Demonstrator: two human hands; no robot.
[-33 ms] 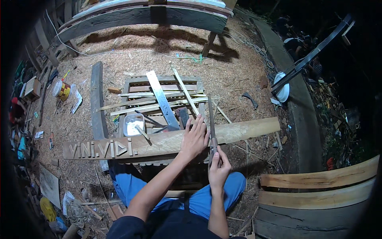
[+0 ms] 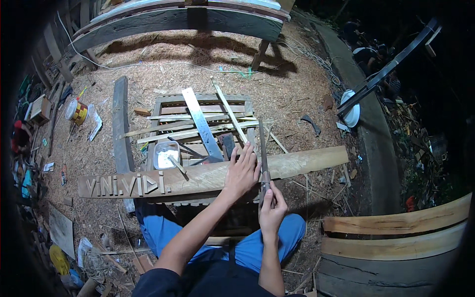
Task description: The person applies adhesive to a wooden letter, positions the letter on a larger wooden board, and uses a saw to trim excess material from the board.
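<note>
Across my lap lies a long wooden board [image 2: 311, 162] with raised wooden letters [image 2: 128, 184] on its left part. My left hand [image 2: 242, 173] rests on the middle of the board, fingers spread and stretched forward. Its fingertips are by the near end of a thin wooden strip [image 2: 228, 110]. Closed round the handle of a long, narrow, dark-bladed knife [image 2: 263, 148] is my right hand [image 2: 273, 208]. The blade points away from me, upright across the board just right of my left hand. A small stick [image 2: 177, 165] leans from a clear tub of white paste [image 2: 166, 154] onto the board.
Beyond the board, a low slatted stand [image 2: 247, 105] bears a metal ruler [image 2: 202, 123] and several wood strips. A heavy beam bench [image 2: 163, 30] spans the far side. Wide planks [image 2: 396, 247] lie at near right, a yellow-red bucket [image 2: 76, 112] at left. People are at far right.
</note>
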